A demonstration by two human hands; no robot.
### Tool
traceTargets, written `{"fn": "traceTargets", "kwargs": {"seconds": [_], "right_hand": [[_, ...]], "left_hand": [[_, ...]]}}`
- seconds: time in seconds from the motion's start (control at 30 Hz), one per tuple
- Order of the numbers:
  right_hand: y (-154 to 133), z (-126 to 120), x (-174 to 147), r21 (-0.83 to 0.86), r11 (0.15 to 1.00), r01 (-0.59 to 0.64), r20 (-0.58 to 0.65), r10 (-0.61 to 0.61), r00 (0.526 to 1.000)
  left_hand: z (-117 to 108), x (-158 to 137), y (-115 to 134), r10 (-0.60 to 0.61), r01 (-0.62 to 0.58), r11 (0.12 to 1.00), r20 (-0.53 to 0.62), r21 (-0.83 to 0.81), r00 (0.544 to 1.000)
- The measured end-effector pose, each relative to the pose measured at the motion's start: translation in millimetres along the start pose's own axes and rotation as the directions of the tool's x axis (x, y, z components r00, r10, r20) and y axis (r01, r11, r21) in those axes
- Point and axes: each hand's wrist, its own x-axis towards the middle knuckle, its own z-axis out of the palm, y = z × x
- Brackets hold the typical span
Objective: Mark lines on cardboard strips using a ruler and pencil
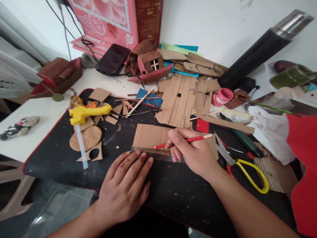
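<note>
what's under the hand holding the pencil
Under the right hand, which holds a red pencil, a cardboard piece shows on both sides, with a clear strip, perhaps a ruler, along its near edge. The hand hides the cardboard's middle; any marks there cannot be seen.

A plain white wall [205,28] rises behind a white table [42,140]. Sheer whitish material [18,67] hangs at the left. Below, a pale stool or chair [10,169] stands on shiny grey floor tiles [58,213] that reflect a bright spot of light.

There are two hands [125,186] [192,150], one pencil [195,138], one glue gun [80,114].
</note>
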Motion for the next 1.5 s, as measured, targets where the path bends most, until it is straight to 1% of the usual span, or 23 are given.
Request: {"fn": "traceTargets", "kwargs": {"seconds": [0.4,0.93,1.5], "right_hand": [[0.6,0.5,0.4,-0.001,1.000,-0.009,-0.005,0.009,1.000],[-4.0,1.8,-0.1,-0.012,0.999,-0.034,-0.010,0.034,0.999],[-4.0,0.8,-0.5,-0.016,1.000,-0.025,0.001,0.025,1.000]], "left_hand": [[2.7,-0.7,-0.3,-0.011,0.010,0.999,-0.015,-0.040,1.000],[0.1,-0.5,-1.5,-0.017,0.017,0.998,0.005,-0.059,1.000],[0.9,-0.9,-0.4,-0.024,0.023,0.998,-0.017,-0.065,1.000]]}}
